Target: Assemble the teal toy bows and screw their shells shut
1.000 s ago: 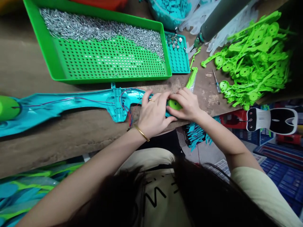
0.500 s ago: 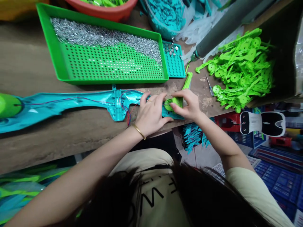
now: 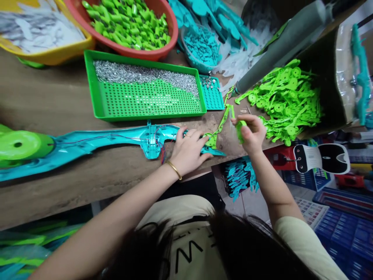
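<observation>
A long blue plastic shell [image 3: 122,136], with thin red and blue wires [image 3: 162,151] along it, lies across the bench. My left hand [image 3: 188,149] grips the shell near its right end, fingers curled over it and thumb at the near side. Just beyond those fingers, a green plastic lever part [image 3: 211,140] with a round end sits on the shell, its long arm slanting away. Raised to the right of the shell, my right hand [image 3: 253,132] pinches a green round-ended plastic part [image 3: 240,131]. A green cylindrical piece [image 3: 26,144] covers the shell's left end.
Behind the shell stand a green tray [image 3: 145,112] of metal screws and a small blue tray [image 3: 214,97]. A grey powered screwdriver [image 3: 274,54] slants down near a heap of green parts [image 3: 288,101]. Red [image 3: 173,37] and yellow [image 3: 55,58] bowls stand farther back.
My right hand has lifted off the shell and moved right with a green part, while another green part stays on the shell. My left hand keeps its hold. The view has shifted, showing more bowls.
</observation>
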A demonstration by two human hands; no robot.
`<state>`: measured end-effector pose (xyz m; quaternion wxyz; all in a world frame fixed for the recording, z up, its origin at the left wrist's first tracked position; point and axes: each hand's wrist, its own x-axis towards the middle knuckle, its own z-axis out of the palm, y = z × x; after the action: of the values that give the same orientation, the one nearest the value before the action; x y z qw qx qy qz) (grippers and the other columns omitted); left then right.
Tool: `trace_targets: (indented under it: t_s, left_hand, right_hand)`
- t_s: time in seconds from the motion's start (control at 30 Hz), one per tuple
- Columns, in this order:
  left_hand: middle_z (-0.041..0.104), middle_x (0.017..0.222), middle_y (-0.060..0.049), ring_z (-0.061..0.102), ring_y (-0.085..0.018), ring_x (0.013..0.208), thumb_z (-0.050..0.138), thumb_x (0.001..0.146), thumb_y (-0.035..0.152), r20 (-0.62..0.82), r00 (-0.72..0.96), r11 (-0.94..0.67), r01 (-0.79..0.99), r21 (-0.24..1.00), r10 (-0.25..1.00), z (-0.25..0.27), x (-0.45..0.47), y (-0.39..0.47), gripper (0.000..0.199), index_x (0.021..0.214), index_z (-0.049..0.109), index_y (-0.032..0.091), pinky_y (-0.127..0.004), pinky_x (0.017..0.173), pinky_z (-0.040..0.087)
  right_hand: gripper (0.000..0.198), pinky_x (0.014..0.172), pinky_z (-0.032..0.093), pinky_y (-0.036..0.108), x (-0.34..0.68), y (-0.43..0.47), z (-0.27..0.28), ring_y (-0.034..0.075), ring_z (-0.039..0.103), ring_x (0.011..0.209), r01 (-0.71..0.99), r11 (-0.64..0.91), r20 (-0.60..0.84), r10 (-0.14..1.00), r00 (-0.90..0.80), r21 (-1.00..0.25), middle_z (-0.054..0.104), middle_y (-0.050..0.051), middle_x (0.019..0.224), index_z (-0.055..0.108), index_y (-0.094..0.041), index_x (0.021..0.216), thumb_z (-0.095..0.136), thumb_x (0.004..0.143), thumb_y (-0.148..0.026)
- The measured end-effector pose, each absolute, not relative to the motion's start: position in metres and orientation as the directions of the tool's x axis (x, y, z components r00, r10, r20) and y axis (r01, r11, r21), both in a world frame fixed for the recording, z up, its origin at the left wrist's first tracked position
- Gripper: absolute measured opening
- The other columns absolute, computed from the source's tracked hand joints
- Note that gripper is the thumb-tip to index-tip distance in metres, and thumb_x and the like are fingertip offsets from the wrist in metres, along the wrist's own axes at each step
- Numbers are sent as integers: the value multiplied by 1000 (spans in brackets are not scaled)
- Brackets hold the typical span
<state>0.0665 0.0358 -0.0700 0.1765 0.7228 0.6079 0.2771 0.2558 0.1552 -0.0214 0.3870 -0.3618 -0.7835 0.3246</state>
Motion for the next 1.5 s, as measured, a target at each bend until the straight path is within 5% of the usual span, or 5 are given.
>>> trace_targets:
  t_s: [0.27,0.5,0.8,1.2,1.5]
  left_hand:
    - [63,123,-14,53,-35,120,69,81,45,172,128,-206,782,589,977,-67,63,36,45,119,66,21,-63,111,25]
    - [65,123,-14,54,-34,120,64,84,46,192,160,-240,808,538,968,-68,59,36,41,119,66,24,-62,109,29]
    - [65,123,-15,57,-34,119,66,83,49,168,223,-278,803,528,960,-69,49,25,47,120,64,20,-60,110,28]
    - [68,118,-11,60,-29,114,51,94,43,130,262,-291,805,517,956,-53,45,31,33,113,62,19,-53,110,29]
    - [63,91,-11,55,-31,94,52,88,27,39,134,-139,959,248,990,-38,65,52,22,81,69,17,-49,90,40]
  right_hand:
    - [33,80,56,42,282,169,12,21,67,86,457,692,577,721,-384,-559,67,5,93,61,-26,106,56,88,-53]
    - [30,95,47,48,286,189,-43,28,58,107,716,681,216,731,-648,-154,66,15,109,65,-17,106,60,87,-39]
    - [19,103,39,43,257,159,-50,21,56,113,362,825,150,462,-874,-435,66,6,120,69,-23,94,55,94,-36]
    - [9,101,34,41,240,149,-48,23,51,105,520,744,0,573,-820,-420,66,4,97,64,-21,93,60,90,-28]
    - [6,99,39,41,241,150,-53,21,54,97,456,697,62,581,-812,-554,65,5,91,63,-17,90,63,87,-23]
